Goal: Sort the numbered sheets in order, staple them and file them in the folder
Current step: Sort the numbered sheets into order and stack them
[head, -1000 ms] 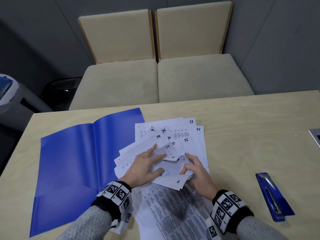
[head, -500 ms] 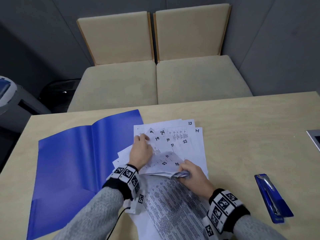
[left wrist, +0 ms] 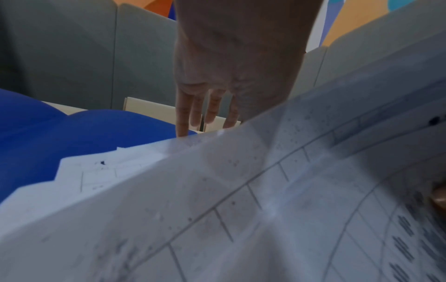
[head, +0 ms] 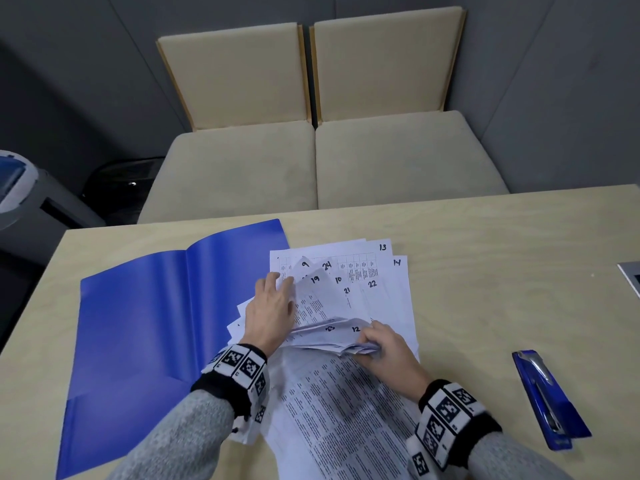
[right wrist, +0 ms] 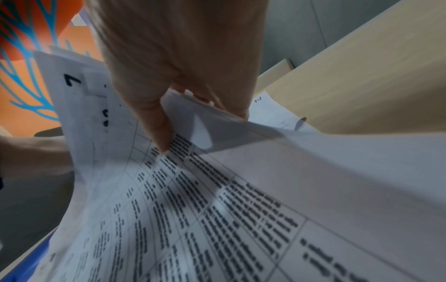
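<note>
The fingers (left wrist: 193,110) of my left hand (head: 268,311) lie nearly straight and close together, tips pressed down on the far left part of the fanned numbered sheets (head: 349,289). My right hand (head: 388,348) pinches a bunch of curled sheet corners between thumb and fingers; the right wrist view shows them gathered in that pinch, lifted off the printed page below.

A second ago my left hand lay lower on the pile with its fingers spread near the middle. It has since slid up and away from me, towards the sheets marked 9 and 19. The lifted bundle now shows 23 and 12 on its near corners. I take this to mean I am still hunting through the numbers, so the sorting is at an early stage.

The sheets lie loose and overlapping in the middle of the table (head: 502,254), out of order, their left edge resting over the open blue folder (head: 145,323). A blue stapler (head: 543,393) sits untouched, well apart on my right.
</note>
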The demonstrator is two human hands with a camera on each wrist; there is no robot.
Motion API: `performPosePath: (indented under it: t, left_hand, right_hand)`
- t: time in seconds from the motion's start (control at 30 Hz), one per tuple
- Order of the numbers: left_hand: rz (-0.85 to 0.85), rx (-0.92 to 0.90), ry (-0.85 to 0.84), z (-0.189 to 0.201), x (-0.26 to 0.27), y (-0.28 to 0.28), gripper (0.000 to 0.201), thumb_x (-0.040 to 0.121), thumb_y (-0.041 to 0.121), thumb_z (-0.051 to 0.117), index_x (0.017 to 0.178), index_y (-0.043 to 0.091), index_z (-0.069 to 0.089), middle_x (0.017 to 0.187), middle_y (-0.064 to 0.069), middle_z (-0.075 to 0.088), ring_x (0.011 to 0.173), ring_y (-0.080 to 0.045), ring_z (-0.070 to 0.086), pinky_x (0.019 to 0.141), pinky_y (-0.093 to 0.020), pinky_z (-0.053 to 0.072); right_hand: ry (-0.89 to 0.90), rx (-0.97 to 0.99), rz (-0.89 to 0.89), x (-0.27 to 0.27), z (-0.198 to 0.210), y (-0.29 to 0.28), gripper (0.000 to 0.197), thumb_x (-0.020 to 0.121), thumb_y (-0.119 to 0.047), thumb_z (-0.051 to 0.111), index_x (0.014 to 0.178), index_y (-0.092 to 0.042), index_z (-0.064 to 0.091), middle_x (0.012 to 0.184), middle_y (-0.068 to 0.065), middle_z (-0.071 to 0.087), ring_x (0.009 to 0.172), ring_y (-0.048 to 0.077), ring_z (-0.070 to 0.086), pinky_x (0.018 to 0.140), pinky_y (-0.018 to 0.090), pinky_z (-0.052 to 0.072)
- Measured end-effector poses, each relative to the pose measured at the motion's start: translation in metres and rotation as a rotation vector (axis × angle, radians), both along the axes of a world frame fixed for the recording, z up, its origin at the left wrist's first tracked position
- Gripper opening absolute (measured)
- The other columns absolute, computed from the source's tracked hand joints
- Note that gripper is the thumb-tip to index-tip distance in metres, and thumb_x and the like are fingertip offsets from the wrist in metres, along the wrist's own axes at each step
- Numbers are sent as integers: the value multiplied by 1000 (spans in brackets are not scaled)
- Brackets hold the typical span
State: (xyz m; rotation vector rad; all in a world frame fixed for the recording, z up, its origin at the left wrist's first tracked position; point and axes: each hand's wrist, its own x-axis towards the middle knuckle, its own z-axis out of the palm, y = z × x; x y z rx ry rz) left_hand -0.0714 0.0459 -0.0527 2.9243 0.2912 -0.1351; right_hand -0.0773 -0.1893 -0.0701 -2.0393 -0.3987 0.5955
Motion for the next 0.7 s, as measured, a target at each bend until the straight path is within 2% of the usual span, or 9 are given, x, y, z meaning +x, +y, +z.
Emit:
performPosePath:
  t: [0.13, 0.27, 0.33, 0.4, 0.47, 0.53, 0.6, 0.63, 0.7]
  left_hand:
    - [-32, -17, 6, 2, 0, 1, 23, 87, 13, 54, 109, 8, 59, 102, -11, 55, 89, -33, 56, 58, -33, 38]
    - [-135, -341, 101, 8, -2, 9, 23, 81, 10, 54, 98, 20, 65, 101, -2, 54, 95, -24, 56, 77, -33, 42]
    - [-165, -621, 209, 17, -5, 11, 20, 81, 10, 58, 88, 27, 66, 104, 3, 58, 96, -15, 59, 87, -35, 48]
    - [-163, -809, 356, 30, -10, 9, 4, 85, 24, 63, 82, 27, 64, 94, 9, 64, 84, -10, 61, 84, -28, 48]
    - [-132, -924, 434, 41, -12, 6, 33, 88, 52, 55, 73, 23, 62, 78, 11, 63, 74, -8, 55, 77, -21, 42]
    - [-21, -933, 374, 38, -9, 5, 61, 88, 69, 37, 66, 20, 65, 80, 6, 66, 81, -10, 58, 86, -23, 42]
    - [112, -773, 219, 25, -2, 7, 64, 91, 65, 35, 59, 19, 65, 82, -1, 59, 88, -18, 55, 87, -29, 40]
    - [162, -655, 131, 16, 2, 10, 51, 92, 58, 43, 62, 22, 64, 85, -1, 53, 92, -20, 51, 86, -32, 40]
    - [212, -536, 98, 6, 7, 12, 18, 90, 39, 58, 93, 21, 60, 106, -3, 44, 107, -22, 46, 93, -36, 41]
  right_hand:
    - [-33, -11, 8, 0, 1, 0, 36, 81, -15, 71, 64, -34, 46, 79, -5, 51, 93, 14, 44, 72, 22, 34]
    - [-86, -87, 6, 2, -2, -2, 23, 81, -24, 72, 69, -27, 53, 107, 0, 57, 127, 5, 29, 100, 33, 29]
    - [-67, -74, 12, 3, 0, -2, 15, 83, -20, 70, 75, -26, 59, 115, 2, 49, 131, 6, 26, 105, 27, 26]
    - [-88, -6, 10, 4, 3, -1, 23, 84, -14, 69, 84, -36, 61, 117, 0, 38, 129, 9, 33, 101, 11, 26]
    - [-137, -2, 15, 7, 3, 0, 20, 82, -15, 69, 94, -31, 68, 130, -2, 32, 126, 9, 34, 101, 13, 29]
    - [-134, -16, 39, 9, 2, 3, 14, 80, -19, 71, 94, -19, 71, 137, -3, 39, 120, 12, 42, 98, 25, 38]
    - [-130, -59, 62, 9, 4, 5, 13, 78, -23, 73, 80, -11, 68, 111, -1, 60, 102, 16, 51, 86, 33, 43]
    - [-127, -70, 66, 8, 6, 5, 16, 78, -24, 72, 75, -10, 64, 93, -1, 63, 92, 17, 51, 79, 35, 42]
    - [-114, -62, 54, 7, 9, 5, 16, 78, -22, 72, 71, -12, 61, 77, -4, 58, 82, 14, 48, 71, 32, 37]
